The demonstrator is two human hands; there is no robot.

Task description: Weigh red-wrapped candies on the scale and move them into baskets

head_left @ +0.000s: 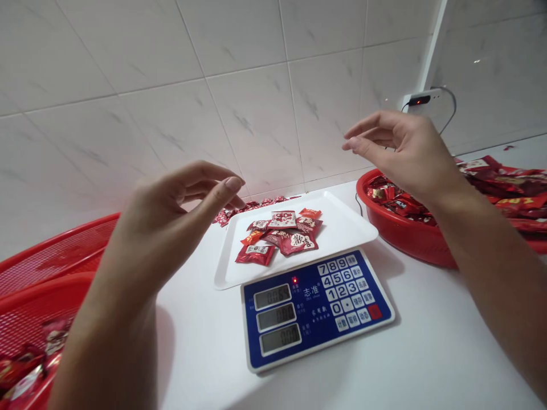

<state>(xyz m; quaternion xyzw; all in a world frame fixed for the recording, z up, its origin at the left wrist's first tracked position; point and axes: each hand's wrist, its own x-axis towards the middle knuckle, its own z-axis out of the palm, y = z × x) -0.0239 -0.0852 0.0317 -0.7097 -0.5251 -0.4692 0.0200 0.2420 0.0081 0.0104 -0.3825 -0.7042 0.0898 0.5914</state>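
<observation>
Just wrapped candies [282, 242] on white tray [346, 219]

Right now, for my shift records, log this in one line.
left grip: empty, beside white tray | right grip: empty, by red basket | on tray: red-wrapped candies

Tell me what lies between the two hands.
In the head view, a white tray of red-wrapped candies lies between and below the left hand and right hand.

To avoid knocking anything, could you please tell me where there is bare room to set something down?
Bare white counter lies between the digital scale and the left red basket and the right red basket. Red-wrapped candies crowd the tray's middle; its right corner is free.
</observation>
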